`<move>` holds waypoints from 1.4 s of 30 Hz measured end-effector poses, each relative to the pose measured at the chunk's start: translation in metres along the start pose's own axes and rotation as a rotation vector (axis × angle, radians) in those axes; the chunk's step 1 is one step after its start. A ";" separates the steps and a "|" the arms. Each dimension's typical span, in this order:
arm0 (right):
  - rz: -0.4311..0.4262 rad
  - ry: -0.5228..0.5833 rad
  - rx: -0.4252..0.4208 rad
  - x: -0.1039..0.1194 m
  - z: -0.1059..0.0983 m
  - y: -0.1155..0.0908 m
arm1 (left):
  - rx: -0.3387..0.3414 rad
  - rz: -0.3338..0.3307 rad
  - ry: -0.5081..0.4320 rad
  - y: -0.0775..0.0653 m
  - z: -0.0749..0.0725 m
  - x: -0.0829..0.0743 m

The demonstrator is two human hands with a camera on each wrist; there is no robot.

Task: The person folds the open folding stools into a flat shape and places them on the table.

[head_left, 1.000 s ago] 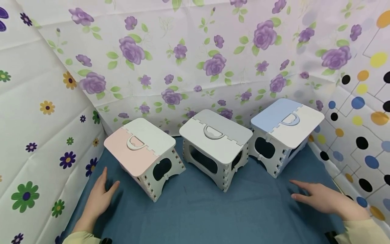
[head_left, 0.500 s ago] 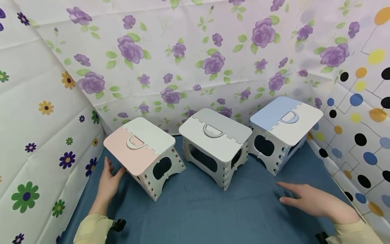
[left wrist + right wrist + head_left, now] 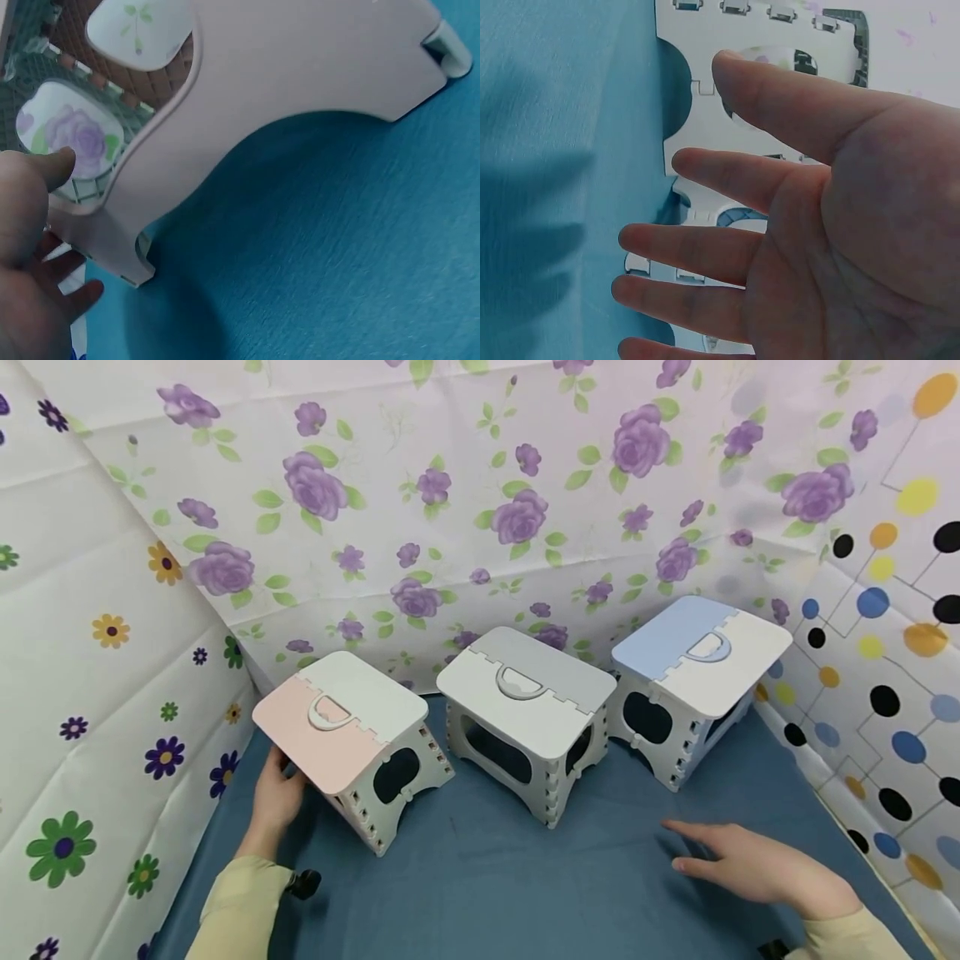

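A pink-and-white folding stool [image 3: 341, 718] stands open at the left of the blue cloth. My left hand [image 3: 276, 797] grips its near left leg, partly hidden under the pink top. In the left wrist view the thumb [image 3: 56, 165] lies over the side panel's opening, and the other fingers [image 3: 82, 296] come round the panel's edge. To the right stand a grey-and-white folding stool [image 3: 525, 689] and a blue-and-white folding stool [image 3: 701, 656]. My right hand [image 3: 750, 864] is held over the cloth in front of the blue-and-white stool, fingers straight, holding nothing.
Blue cloth [image 3: 487, 893] covers the surface in front of the stools. A purple-flowered sheet [image 3: 450, 493] hangs close behind them. Daisy-printed [image 3: 112, 693] and dotted [image 3: 892, 693] sheets enclose the left and right sides.
My left hand has moved forward and right, from beside the pink-and-white stool to its leg under the top. The right hand has drifted left. The stools stay in place.
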State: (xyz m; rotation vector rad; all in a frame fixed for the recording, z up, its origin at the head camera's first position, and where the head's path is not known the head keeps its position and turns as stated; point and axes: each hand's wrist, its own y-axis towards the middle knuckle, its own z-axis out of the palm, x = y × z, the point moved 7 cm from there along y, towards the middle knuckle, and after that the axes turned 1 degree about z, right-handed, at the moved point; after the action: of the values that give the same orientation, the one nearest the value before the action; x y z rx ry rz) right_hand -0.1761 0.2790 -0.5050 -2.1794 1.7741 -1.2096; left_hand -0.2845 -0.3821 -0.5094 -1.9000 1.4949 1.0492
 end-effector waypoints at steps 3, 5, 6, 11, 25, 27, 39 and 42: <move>-0.013 0.005 0.000 0.002 0.001 0.002 | -0.002 0.013 -0.006 0.003 0.000 0.001; -0.025 0.010 -0.001 0.003 0.001 0.003 | -0.006 0.023 -0.013 0.005 -0.001 0.001; -0.036 0.009 -0.001 0.004 0.001 0.004 | -0.008 0.027 -0.016 0.005 -0.002 0.002; -0.061 0.011 0.002 0.009 0.003 0.006 | -0.016 0.015 -0.034 0.005 -0.003 0.005; -0.154 0.027 0.033 0.043 0.019 0.015 | 0.080 -0.024 -0.019 -0.010 -0.015 0.021; -0.161 0.025 0.040 0.049 0.021 0.017 | 0.116 -0.020 -0.020 -0.012 -0.017 0.020; -0.220 -0.048 0.066 0.076 0.033 0.028 | 0.231 -0.054 -0.008 -0.030 -0.020 0.026; -0.240 -0.053 0.077 0.084 0.037 0.030 | 0.228 -0.041 0.016 -0.033 -0.022 0.024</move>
State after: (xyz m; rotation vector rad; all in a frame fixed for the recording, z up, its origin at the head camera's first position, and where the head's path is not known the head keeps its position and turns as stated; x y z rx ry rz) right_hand -0.1760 0.1828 -0.5023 -2.4086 1.4530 -1.2291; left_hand -0.2442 -0.4042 -0.5189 -1.7746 1.5075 0.8094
